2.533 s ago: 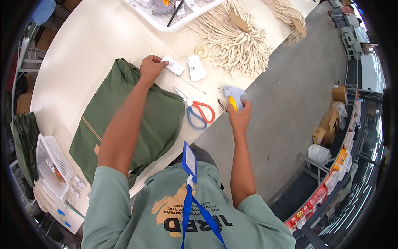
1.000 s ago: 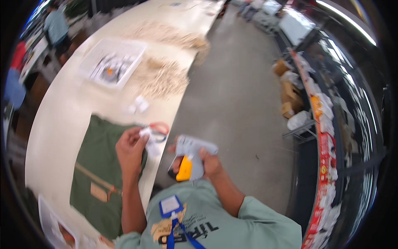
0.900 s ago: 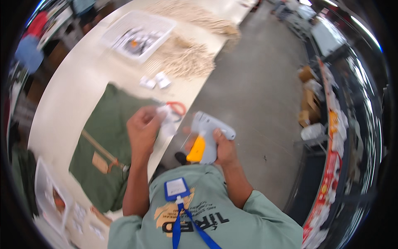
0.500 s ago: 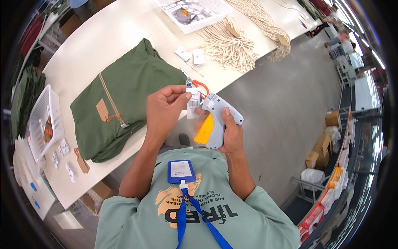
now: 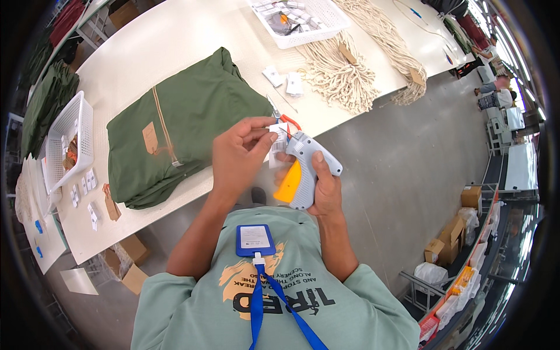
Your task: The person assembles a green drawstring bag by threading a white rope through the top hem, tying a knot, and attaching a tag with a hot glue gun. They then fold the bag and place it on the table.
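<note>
My right hand is wrapped round a grey tagging gun with a yellow trigger. Its needle points up and left at a white label, which my left hand pinches between thumb and fingers. Whether the needle passes through the label, I cannot tell. Just beyond my left hand lies a folded dark green garment on the table, with a brown paper tag and a tan cord on it. Scissors with red-orange handles lie at the table edge, partly hidden behind the label and gun.
A white table carries a basket of labels, bundles of cream cord and loose white labels. Another white basket stands at the left. Cardboard boxes sit on the floor at right; people stand far off at upper right.
The label has shifted slightly right, closer to the gun, and tilted so its face shows less. The table and its contents appear shifted as my view turned; the gun stays held.
</note>
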Demonstrator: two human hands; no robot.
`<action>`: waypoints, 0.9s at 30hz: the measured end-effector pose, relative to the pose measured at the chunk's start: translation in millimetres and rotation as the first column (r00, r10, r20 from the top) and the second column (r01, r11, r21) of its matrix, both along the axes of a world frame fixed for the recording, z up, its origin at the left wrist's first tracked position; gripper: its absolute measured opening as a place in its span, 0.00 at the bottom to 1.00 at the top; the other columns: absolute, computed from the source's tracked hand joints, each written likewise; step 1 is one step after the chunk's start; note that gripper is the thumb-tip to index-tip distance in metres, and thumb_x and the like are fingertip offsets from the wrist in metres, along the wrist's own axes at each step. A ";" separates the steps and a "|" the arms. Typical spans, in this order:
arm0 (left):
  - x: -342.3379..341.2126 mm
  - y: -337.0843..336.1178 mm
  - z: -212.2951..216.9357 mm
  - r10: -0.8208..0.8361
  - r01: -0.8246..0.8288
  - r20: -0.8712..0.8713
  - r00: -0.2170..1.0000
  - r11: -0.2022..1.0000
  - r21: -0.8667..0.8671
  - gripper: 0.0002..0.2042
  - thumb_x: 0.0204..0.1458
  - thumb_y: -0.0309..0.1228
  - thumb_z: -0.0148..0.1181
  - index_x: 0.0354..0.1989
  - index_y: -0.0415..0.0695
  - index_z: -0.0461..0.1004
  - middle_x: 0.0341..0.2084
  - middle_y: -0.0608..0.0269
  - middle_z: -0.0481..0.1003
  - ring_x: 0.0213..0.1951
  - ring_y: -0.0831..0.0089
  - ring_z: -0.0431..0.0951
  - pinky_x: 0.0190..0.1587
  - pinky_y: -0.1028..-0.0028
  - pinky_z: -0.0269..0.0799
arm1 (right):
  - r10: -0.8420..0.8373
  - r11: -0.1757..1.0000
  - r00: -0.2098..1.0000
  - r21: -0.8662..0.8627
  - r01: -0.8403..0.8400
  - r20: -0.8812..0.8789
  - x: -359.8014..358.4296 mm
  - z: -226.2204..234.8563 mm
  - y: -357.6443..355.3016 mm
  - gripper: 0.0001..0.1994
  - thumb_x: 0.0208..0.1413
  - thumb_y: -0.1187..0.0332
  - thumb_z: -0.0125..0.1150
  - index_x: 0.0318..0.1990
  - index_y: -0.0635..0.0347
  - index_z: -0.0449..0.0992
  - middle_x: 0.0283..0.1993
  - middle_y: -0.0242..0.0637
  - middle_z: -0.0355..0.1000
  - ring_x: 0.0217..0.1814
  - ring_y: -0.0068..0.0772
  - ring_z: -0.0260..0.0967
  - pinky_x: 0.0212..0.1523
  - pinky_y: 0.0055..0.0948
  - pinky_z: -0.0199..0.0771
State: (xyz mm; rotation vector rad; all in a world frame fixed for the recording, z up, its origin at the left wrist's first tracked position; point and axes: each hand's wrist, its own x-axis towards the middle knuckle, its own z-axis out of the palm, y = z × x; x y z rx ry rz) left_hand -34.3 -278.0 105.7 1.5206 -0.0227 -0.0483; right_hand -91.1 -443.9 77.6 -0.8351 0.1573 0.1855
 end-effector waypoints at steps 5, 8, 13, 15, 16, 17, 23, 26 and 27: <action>-6.9 -5.1 -5.6 0.079 -0.120 0.153 0.985 0.950 0.287 0.07 0.57 0.19 0.66 0.43 0.35 0.76 0.35 0.56 0.84 0.37 0.80 0.82 0.41 0.78 0.77 | 0.013 0.999 1.000 -0.046 -0.014 -0.013 2.9 0.7 0.3 0.26 0.70 0.54 0.53 0.60 0.73 0.70 0.52 0.52 0.77 0.42 0.39 0.82 0.41 0.38 0.86; -10.0 -4.9 -13.3 0.033 -0.081 0.189 0.981 0.964 0.253 0.07 0.58 0.19 0.65 0.43 0.34 0.76 0.35 0.59 0.84 0.37 0.80 0.82 0.42 0.77 0.77 | 0.023 0.994 0.999 -0.111 -0.026 -0.028 5.7 -0.5 5.4 0.26 0.70 0.55 0.53 0.62 0.72 0.68 0.51 0.51 0.77 0.41 0.39 0.81 0.40 0.37 0.85; -16.7 10.4 -31.4 0.112 -0.112 0.027 0.993 0.994 0.001 0.05 0.57 0.21 0.64 0.40 0.36 0.78 0.32 0.61 0.83 0.37 0.77 0.83 0.41 0.77 0.76 | 0.017 0.980 0.997 -0.197 -0.001 0.080 13.0 -12.1 26.6 0.31 0.69 0.54 0.54 0.71 0.65 0.59 0.46 0.50 0.77 0.39 0.38 0.80 0.40 0.37 0.84; -22.1 24.1 -40.8 0.128 -0.131 -0.059 0.990 0.990 -0.060 0.04 0.58 0.19 0.62 0.40 0.35 0.78 0.33 0.63 0.82 0.37 0.79 0.81 0.41 0.78 0.76 | 0.126 0.978 0.989 -0.176 -0.111 0.078 16.0 -19.6 33.9 0.33 0.69 0.53 0.53 0.74 0.62 0.55 0.44 0.50 0.77 0.39 0.38 0.79 0.40 0.37 0.83; -26.0 32.2 -45.9 0.129 -0.134 -0.096 0.987 0.990 -0.046 0.04 0.59 0.19 0.61 0.41 0.35 0.77 0.34 0.64 0.82 0.37 0.81 0.80 0.41 0.78 0.75 | 0.211 0.973 0.974 -0.107 -0.203 0.076 18.4 -24.5 38.8 0.34 0.69 0.52 0.52 0.75 0.62 0.54 0.43 0.49 0.77 0.39 0.38 0.79 0.41 0.37 0.83; -31.1 41.1 -51.5 0.129 -0.136 -0.118 0.985 0.990 -0.045 0.04 0.60 0.18 0.60 0.41 0.34 0.77 0.34 0.65 0.81 0.37 0.82 0.78 0.40 0.79 0.75 | 0.247 0.967 0.968 -0.059 -0.249 -0.037 19.4 -30.6 46.3 0.33 0.70 0.51 0.50 0.74 0.62 0.56 0.43 0.47 0.77 0.39 0.38 0.79 0.41 0.37 0.83; -66.1 99.1 -91.5 0.332 -0.337 -0.290 0.898 0.941 0.032 0.07 0.58 0.26 0.65 0.42 0.37 0.79 0.33 0.65 0.80 0.34 0.82 0.78 0.38 0.77 0.76 | 0.433 0.881 0.881 -0.116 -0.458 -0.190 21.9 -58.5 89.8 0.31 0.70 0.50 0.52 0.71 0.62 0.62 0.41 0.46 0.78 0.40 0.37 0.79 0.43 0.35 0.82; -65.8 138.1 -112.5 0.481 -0.529 -0.387 0.787 0.848 -0.021 0.08 0.58 0.28 0.65 0.42 0.36 0.78 0.32 0.62 0.81 0.32 0.81 0.79 0.36 0.78 0.77 | 0.517 0.820 0.830 -0.156 -0.550 -0.208 33.6 -64.8 107.1 0.32 0.70 0.48 0.51 0.71 0.63 0.61 0.40 0.47 0.78 0.42 0.38 0.79 0.45 0.34 0.81; -60.1 151.1 -119.7 0.560 -0.606 -0.373 0.740 0.796 -0.007 0.09 0.59 0.28 0.65 0.43 0.36 0.77 0.31 0.62 0.81 0.31 0.81 0.80 0.35 0.79 0.77 | 0.537 0.810 0.816 -0.138 -0.569 -0.213 38.4 -66.4 113.1 0.33 0.70 0.47 0.50 0.71 0.63 0.61 0.41 0.47 0.78 0.42 0.38 0.79 0.45 0.34 0.81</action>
